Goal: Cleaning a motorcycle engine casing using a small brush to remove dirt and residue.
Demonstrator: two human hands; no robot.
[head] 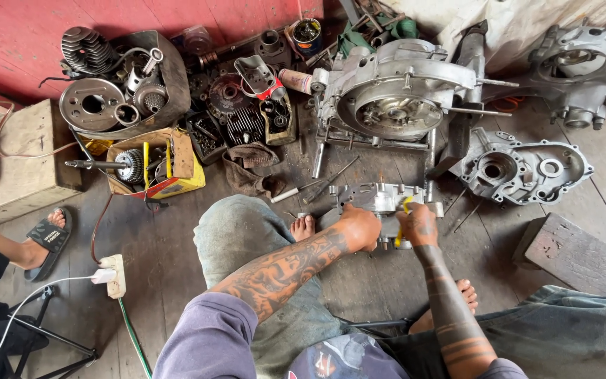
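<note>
Two hands on a cast-metal engine case [380,200], left hand [359,226] gripping it, right hand [419,224] pinching a yellow tool [403,209]

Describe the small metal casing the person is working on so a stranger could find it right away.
Start at the big round silver engine housing on the wooden floor. Straight below it, between the person's bare feet, lies the small grey metal casing. Unlike the other casings, it is held by the left hand while the right hand presses a yellow-handled tool to it.

Large engine casing [394,91], yellow parts box [166,172], power strip [113,275].
</note>
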